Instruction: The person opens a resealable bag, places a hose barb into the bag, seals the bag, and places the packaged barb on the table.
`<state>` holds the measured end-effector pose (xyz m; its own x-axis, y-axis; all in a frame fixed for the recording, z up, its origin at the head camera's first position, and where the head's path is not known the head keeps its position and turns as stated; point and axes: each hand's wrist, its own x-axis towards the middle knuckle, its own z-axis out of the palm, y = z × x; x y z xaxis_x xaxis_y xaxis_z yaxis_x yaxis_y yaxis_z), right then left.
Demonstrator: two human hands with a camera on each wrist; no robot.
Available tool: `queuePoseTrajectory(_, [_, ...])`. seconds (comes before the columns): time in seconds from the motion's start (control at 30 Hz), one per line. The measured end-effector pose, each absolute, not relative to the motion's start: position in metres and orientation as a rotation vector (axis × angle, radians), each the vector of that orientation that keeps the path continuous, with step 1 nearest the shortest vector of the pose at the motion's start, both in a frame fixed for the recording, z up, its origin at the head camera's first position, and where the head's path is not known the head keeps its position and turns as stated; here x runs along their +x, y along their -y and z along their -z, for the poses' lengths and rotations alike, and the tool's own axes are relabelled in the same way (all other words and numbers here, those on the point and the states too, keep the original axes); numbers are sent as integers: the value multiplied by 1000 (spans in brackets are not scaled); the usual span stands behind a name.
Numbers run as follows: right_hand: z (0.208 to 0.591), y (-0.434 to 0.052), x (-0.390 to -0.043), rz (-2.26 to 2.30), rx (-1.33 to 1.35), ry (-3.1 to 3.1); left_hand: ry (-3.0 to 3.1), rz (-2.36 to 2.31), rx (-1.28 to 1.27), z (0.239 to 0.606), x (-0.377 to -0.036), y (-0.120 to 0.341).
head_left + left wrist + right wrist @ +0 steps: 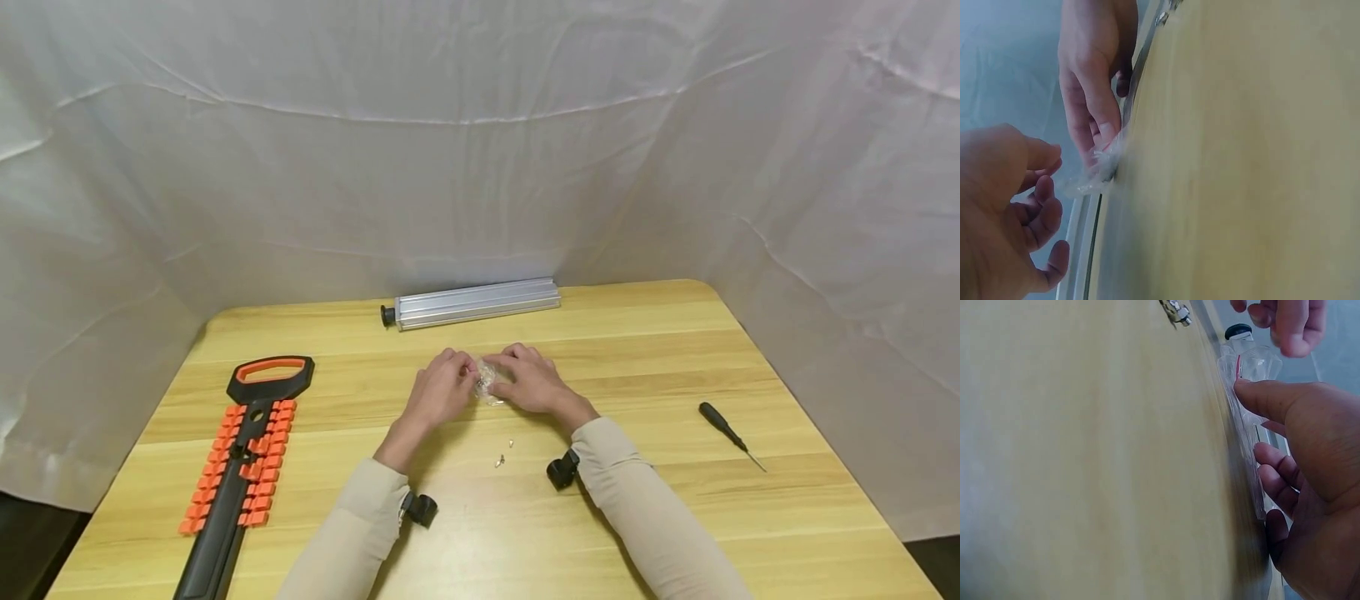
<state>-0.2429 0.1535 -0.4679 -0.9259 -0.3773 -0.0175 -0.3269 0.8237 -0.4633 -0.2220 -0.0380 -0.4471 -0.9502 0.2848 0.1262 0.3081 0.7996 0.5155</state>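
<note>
My right hand [529, 379] holds a small clear plastic bag [1260, 365] by its edge, thumb against the film. A red line runs along the bag, and small dark metal bits show inside it in the head view. Beside the bag is my left hand [442, 390], its fingers loosely bent and close to the film. The left wrist view shows a gap between those fingertips and the plastic, with nothing visible in them. Small shiny metal pieces [500, 460] lie on the table nearer to me, below the bag.
At the back of the wooden table [637, 333] lies a silver aluminium bar [480, 303] with a black knob. A black tool holder with orange clips [258, 433] lies on the left. To the right rests a black-handled screwdriver [731, 435]. Pale curtains [465, 183] surround the table.
</note>
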Motion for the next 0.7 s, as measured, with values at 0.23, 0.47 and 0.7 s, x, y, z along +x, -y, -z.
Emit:
queuePoseTrajectory(0.23, [466, -152, -242, 726, -545, -2882, 2865, 941, -550, 443, -207, 41])
queuePoseTrajectory(0.47, [468, -152, -244, 706, -545, -2885, 2875, 1046, -569, 440, -191, 43])
queuePoseTrajectory(0.7, [466, -152, -242, 719, -529, -2881, 2885, 1021, -659, 441, -181, 42])
